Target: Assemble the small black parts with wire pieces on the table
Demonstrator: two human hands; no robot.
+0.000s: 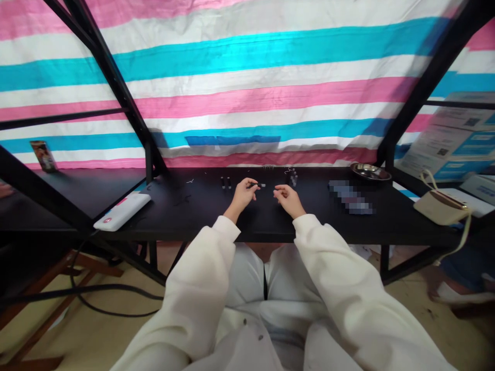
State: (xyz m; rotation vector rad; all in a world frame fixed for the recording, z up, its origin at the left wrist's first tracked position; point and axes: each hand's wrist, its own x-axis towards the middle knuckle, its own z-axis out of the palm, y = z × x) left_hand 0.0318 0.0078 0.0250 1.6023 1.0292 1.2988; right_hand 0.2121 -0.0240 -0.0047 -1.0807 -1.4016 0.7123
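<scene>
My left hand [243, 195] is closed in a pinch around a small black tube with a pale end [262, 185], held level just above the black table. The pale end points toward my right hand [288, 199]. That hand is a short way off, its thumb and fingertips drawn together; whatever may be between them is too small to make out. Beyond it, several small dark tubes with greyish ends [294, 178] stand in a group. Two similar tubes [226, 183] stand upright to the left of my left hand.
A white power-bank-like case [122, 212] lies on the table's left. To the right are a blurred-out patch [351, 197], a shiny metal dish [371, 172] and a beige bag [441, 207]. Black frame posts [112, 77] flank the table [201, 221]. Pale thread-like scraps lie near the back.
</scene>
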